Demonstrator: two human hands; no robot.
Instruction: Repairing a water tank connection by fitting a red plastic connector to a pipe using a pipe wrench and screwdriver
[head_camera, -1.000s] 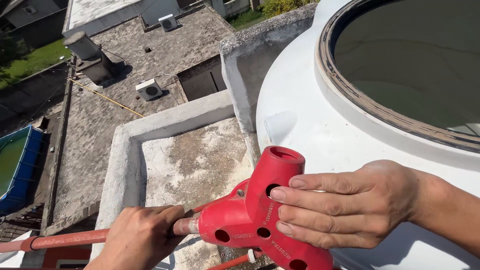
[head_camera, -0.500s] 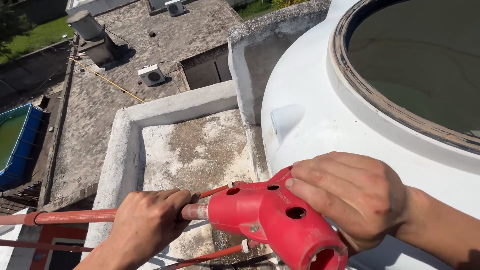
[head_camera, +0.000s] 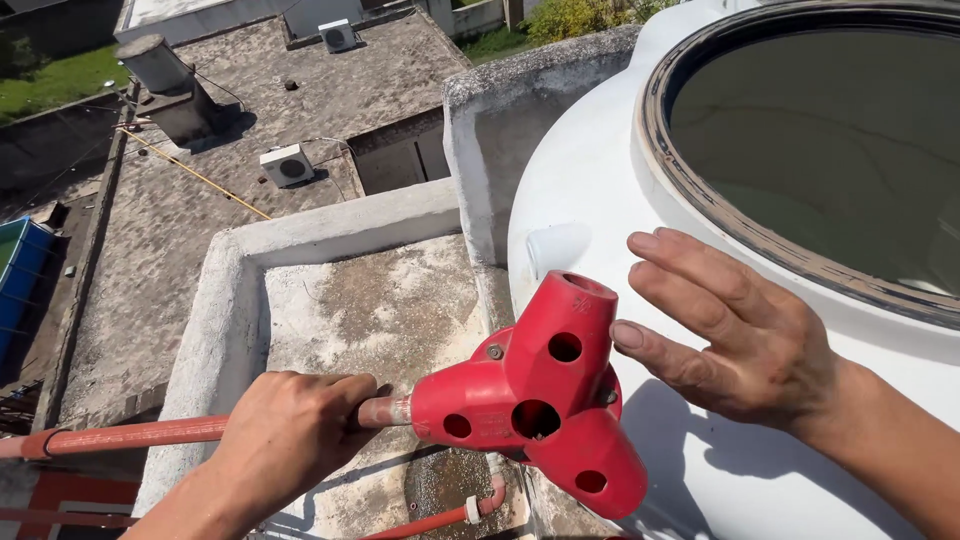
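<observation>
A red plastic three-armed fitting with round holes sits on the end of a reddish pipe. My left hand grips the pipe just behind the fitting. My right hand is open, fingers spread, its fingertips at or just off the upper arm of the fitting. Right behind both stands a white water tank with a wide round opening showing dark water.
Below is a small concrete roof ledge with a raised white rim. A second red pipe runs low down. Far below lie a gravel rooftop with air-conditioner units and a blue pool at the left edge.
My right hand let go of the fitting and opened. The fitting has turned on the pipe, one arm now pointing up. My left hand stays on the pipe.
</observation>
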